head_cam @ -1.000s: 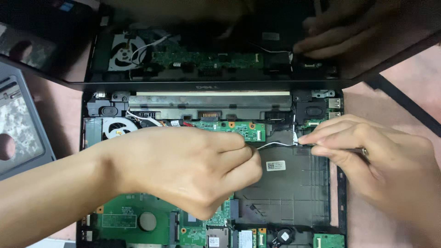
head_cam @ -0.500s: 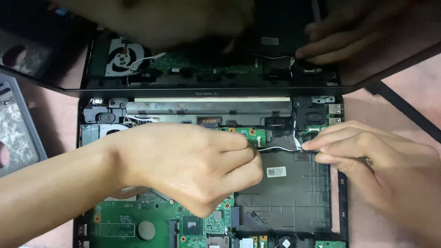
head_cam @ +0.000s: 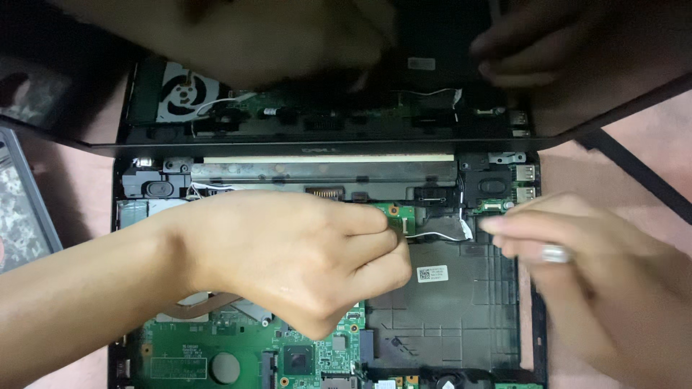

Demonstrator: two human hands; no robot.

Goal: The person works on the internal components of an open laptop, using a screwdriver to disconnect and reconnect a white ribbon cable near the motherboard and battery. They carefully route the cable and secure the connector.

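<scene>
Opened laptop base [head_cam: 447,317] seen from above, bottom cover off, with both hands at work on a thin white cable [head_cam: 440,235] near the hinge edge.

The left hand [head_cam: 295,263] lies palm-down over the middle of the base, fingers curled inward, thumb and forefinger closed at the cable's left end. Whether they truly pinch the cable or only press beside it cannot be told, as the fingertips hide the contact.

The right hand [head_cam: 598,288], blurred, comes in from the right with its fingers pressed together and a ring on one of them. Its fingertips meet the cable's right end, where a small white tab sits; the grasp looks closed on that tab, though blur leaves this uncertain.

The cable runs between the two grips in a shallow curve, lying just above the dark empty bay [head_cam: 447,288] of the base. Just beyond the left fingertips sits a small green board [head_cam: 396,213]. Beyond the right fingertips are a black speaker [head_cam: 490,186] and the side ports.

Beneath the left palm, toward the wrist, the green mainboard [head_cam: 216,353] shows, with a copper heat pipe [head_cam: 202,306] emerging from under the hand.

Farther away the tilted dark screen [head_cam: 324,108] mirrors the fan, boards and both hands.
</scene>
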